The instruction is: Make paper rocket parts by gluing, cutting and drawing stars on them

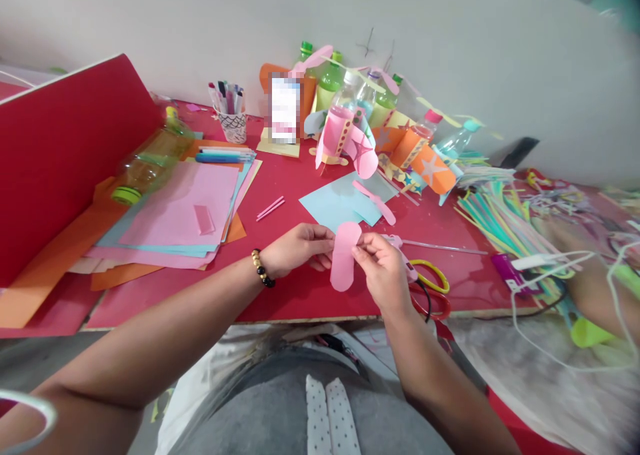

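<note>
A pink paper strip with rounded ends (345, 258) is held upright between my hands, just above the table's front edge. My left hand (300, 248) pinches its left side with thumb and fingers. On the right side, my right hand (383, 265) grips the strip the same way. Behind them lie light blue paper sheets (330, 201) and a pink paper propeller (375, 201). A pink glue gun (395, 240), partly hidden by my right hand, rests next to scissors with yellow and red handles (433, 276).
Bottle planes dressed in coloured paper (343, 121) stand along the wall beside a propped phone (285, 108). Stacked coloured paper (175, 195), a lying green bottle (155, 155) and a pen cup (233, 125) are on the left. Balloon sticks or straws (493, 215) lie right, near another person's arm (600, 288).
</note>
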The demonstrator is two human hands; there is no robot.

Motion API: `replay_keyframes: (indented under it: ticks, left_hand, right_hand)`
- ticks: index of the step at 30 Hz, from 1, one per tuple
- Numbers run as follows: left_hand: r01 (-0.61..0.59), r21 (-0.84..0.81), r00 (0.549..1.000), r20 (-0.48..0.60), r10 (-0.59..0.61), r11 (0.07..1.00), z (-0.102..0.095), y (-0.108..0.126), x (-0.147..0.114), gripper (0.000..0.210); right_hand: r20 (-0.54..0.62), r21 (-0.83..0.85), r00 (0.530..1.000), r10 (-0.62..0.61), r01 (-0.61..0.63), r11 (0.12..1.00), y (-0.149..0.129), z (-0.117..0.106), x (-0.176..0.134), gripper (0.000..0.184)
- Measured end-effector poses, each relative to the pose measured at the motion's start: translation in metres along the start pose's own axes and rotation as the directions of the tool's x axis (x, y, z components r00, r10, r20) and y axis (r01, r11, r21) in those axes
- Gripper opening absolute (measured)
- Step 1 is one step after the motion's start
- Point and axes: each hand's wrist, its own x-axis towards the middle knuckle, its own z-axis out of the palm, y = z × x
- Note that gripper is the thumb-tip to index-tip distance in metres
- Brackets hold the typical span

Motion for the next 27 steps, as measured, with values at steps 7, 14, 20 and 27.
replay_keyframes:
  ticks: [7,14,20,27]
  left_hand:
    - [0.088,0.048,0.995,0.053,-0.09,0.995,-0.0002,0.0027,-0.002,0.033]
    - [0.027,0.135,0.995,0.095,-0.04,0.991,0.001,0.0014,-0.0013,0.021]
    - [-0.191,0.323,0.982,0.053,0.184,0.927,0.0013,-0.0005,-0.0004,0.018]
    - [-0.259,0.534,0.946,-0.027,0.323,0.805,0.0027,-0.0009,-0.0006,0.018]
  right_hand:
    - [0.013,-0.11,0.993,-0.114,0.115,0.987,-0.0076,0.0028,-0.0013,0.006]
    - [0.058,-0.008,0.995,-0.077,0.078,0.997,-0.0065,0.0039,-0.0049,0.015]
    - [0.062,0.098,0.996,-0.057,0.051,0.994,-0.003,-0.0019,-0.0038,0.016]
    - [0.039,0.142,0.997,0.068,-0.073,0.987,-0.005,-0.0025,-0.0039,0.016]
